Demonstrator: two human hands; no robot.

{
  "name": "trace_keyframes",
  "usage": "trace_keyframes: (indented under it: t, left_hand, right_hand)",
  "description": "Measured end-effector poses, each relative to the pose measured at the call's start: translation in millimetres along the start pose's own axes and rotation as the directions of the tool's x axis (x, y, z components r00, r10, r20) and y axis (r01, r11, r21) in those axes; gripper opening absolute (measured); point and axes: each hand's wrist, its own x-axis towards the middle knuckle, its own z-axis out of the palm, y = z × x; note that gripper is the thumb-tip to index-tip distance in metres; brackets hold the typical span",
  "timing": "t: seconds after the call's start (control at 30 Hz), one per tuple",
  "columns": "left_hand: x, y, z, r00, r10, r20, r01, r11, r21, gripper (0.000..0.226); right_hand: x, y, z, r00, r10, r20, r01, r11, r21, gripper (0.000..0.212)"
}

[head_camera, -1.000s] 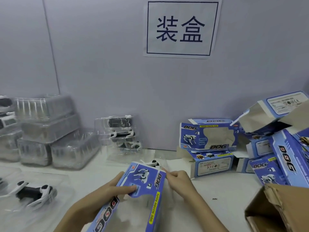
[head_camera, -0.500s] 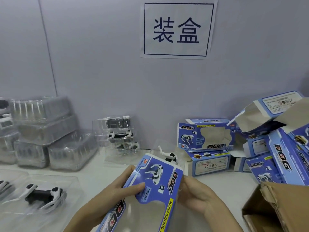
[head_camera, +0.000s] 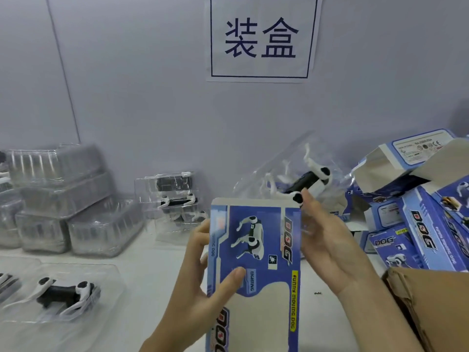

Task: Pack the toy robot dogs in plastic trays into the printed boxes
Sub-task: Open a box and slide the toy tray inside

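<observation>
At the worktop's (head_camera: 152,270) left edge, toward the back, empty clear trays (head_camera: 63,199) are stacked in a blurred heap against the wall. In front of them, near the front left corner, a black-and-white toy dog (head_camera: 63,293) lies on its side in a flat clear tray (head_camera: 106,283). Further along the back edge, a short stack of filled trays (head_camera: 172,196) stands near the wall.

In the middle, the left hand (head_camera: 203,283) grips a blue printed box (head_camera: 256,262) held upright, thumb pressed on its front face and fingers wrapped behind its left edge; the box's top end is open. Just beside it, the right hand (head_camera: 327,247) holds a clear tray (head_camera: 286,168) carrying a toy robot dog (head_camera: 308,184) above and behind the box's open top, fingertips at the tray's lower edge, palm facing the box. The tray is tilted and not yet inside.

On the wall above hangs a white sign (head_camera: 262,38) with two dark characters.

Along the right edge, printed boxes (head_camera: 418,224) are piled loosely, several with flaps open. At the front right corner sits a brown cardboard carton (head_camera: 431,308), partly out of frame.
</observation>
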Motion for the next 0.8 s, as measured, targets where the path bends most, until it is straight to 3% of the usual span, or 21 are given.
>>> trace_keyframes:
  t: [0.2, 0.33, 0.5, 0.6, 0.7, 0.8]
  left_hand:
    - [-4.2, -11.1, 10.8, 0.990, 0.139, -0.002, -0.137, 0.981, 0.135, 0.045]
    - [-5.7, -12.0, 10.6, 0.977, 0.209, 0.032, -0.212, 0.958, 0.192, 0.045]
    - [-7.5, -11.9, 10.3, 0.966, 0.258, 0.003, -0.254, 0.951, 0.177, 0.056]
    - [-8.7, -11.7, 12.3, 0.970, 0.242, -0.035, -0.233, 0.957, 0.173, 0.066]
    - [-7.4, -11.5, 13.7, 0.964, 0.261, -0.059, -0.246, 0.951, 0.188, 0.085]
    - [-7.0, -11.3, 13.5, 0.970, 0.241, -0.043, -0.228, 0.953, 0.200, 0.104]
  right_hand:
    - [-3.5, -13.9, 6.9, 0.994, -0.102, 0.048, 0.101, 0.995, 0.019, 0.059]
    - [-5.5, -15.0, 13.2, 0.984, 0.044, 0.175, -0.052, 0.998, 0.037, 0.041]
    - [-6.0, -13.4, 16.3, 0.970, 0.136, 0.200, -0.113, 0.986, -0.122, 0.092]
    - [-6.9, -23.9, 14.9, 0.948, 0.128, 0.292, -0.067, 0.975, -0.212, 0.063]
    - [-8.7, -33.9, 11.6, 0.962, 0.132, 0.239, -0.042, 0.937, -0.346, 0.075]
    - [-15.7, -39.6, 10.1, 0.960, 0.129, 0.250, -0.007, 0.899, -0.439, 0.065]
